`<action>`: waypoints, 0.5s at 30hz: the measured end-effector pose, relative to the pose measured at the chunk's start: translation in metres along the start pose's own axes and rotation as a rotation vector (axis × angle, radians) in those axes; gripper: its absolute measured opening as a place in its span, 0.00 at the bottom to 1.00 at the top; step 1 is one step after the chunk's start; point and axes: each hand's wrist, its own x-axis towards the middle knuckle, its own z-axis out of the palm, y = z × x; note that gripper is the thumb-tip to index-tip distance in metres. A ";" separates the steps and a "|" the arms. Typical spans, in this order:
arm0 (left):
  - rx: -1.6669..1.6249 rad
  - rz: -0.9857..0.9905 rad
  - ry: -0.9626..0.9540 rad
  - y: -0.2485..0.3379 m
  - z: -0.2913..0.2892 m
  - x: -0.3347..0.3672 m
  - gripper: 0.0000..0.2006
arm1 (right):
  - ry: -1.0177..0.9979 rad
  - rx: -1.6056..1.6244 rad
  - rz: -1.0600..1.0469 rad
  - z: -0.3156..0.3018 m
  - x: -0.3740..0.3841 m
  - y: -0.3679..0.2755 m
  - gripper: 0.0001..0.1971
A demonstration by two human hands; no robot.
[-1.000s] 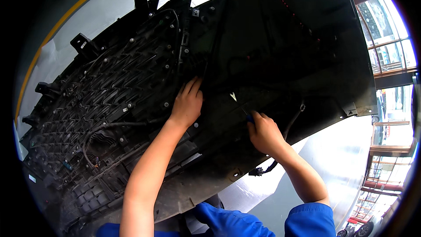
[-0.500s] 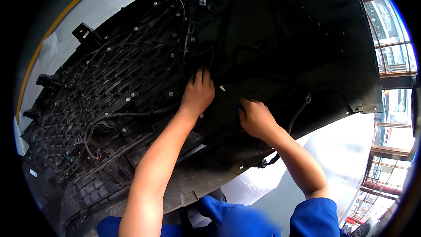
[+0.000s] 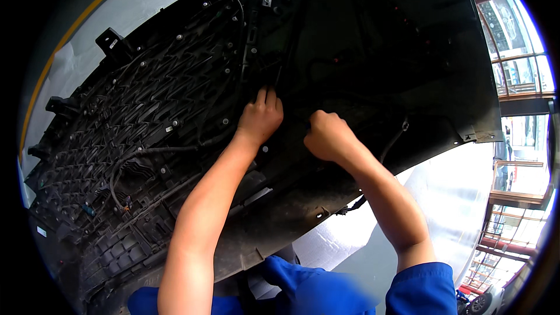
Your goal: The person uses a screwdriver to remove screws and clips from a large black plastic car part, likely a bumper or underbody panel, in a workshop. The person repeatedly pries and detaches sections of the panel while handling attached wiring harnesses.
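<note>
A large black car bumper (image 3: 224, 251) lies with its inner side up in front of me. My left hand (image 3: 261, 119) rests on it just right of the grille section (image 3: 151, 87), fingers bent and pointing away. Their tips are lost in the dark plastic, so what they pinch does not show. To its right, a little apart, my right hand (image 3: 331, 136) is closed in a fist low over the dark inner surface. Whatever sits in that fist is hidden by the fingers and shadow.
A black cable (image 3: 169, 150) runs along the grille. Another cable (image 3: 395, 139) hangs by the right edge, with a connector (image 3: 345, 209) below. Mounting brackets (image 3: 114, 45) stick up at the far left. White sheeting (image 3: 335, 239) shows beneath; windows (image 3: 516, 70) stand at right.
My right hand has moved slightly left and away from me, its fist turning over. A small pale tip and a bluish bit near it no longer show. My left hand has barely moved.
</note>
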 end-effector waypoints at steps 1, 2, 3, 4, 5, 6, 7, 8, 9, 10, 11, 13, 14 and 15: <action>-0.009 -0.010 0.002 0.000 -0.001 -0.002 0.04 | 0.027 -0.001 -0.018 0.011 -0.003 0.000 0.10; -0.016 -0.019 0.011 0.002 -0.001 -0.003 0.04 | 0.016 -0.019 -0.009 0.023 -0.009 -0.004 0.10; -0.028 -0.027 0.023 0.003 -0.001 -0.002 0.04 | 0.063 0.025 0.009 0.043 -0.013 0.002 0.14; -0.029 -0.022 0.010 0.005 -0.001 0.001 0.04 | 0.133 0.033 0.022 0.063 -0.015 0.010 0.16; -0.024 -0.017 -0.013 0.005 -0.002 -0.001 0.04 | 0.196 0.049 0.030 0.075 -0.020 0.007 0.18; -0.019 -0.011 -0.037 0.005 -0.003 -0.002 0.04 | 0.239 0.064 0.065 0.085 -0.025 0.005 0.19; -0.018 -0.013 -0.043 0.004 -0.005 -0.001 0.04 | 0.250 0.094 0.077 0.090 -0.025 0.002 0.19; -0.017 -0.013 -0.049 0.003 -0.007 0.001 0.04 | 0.262 0.124 0.090 0.094 -0.022 0.000 0.18; -0.015 -0.013 -0.055 0.003 -0.010 0.000 0.05 | 0.275 0.155 0.102 0.097 -0.019 -0.001 0.17; -0.027 -0.025 -0.084 0.003 -0.010 -0.001 0.05 | 0.217 0.228 0.105 0.091 -0.016 -0.001 0.15; -0.039 -0.039 -0.108 0.003 -0.009 -0.002 0.05 | 0.196 0.273 0.115 0.081 -0.014 -0.004 0.14; -0.040 -0.056 -0.189 0.003 -0.011 0.000 0.05 | 0.158 0.359 0.130 0.061 -0.015 -0.008 0.13; -0.029 -0.060 -0.245 0.004 -0.014 0.001 0.06 | 0.160 0.441 0.121 0.058 -0.015 -0.006 0.13; -0.017 -0.065 -0.300 0.005 -0.018 0.001 0.06 | 0.183 0.487 0.129 0.063 -0.017 -0.006 0.13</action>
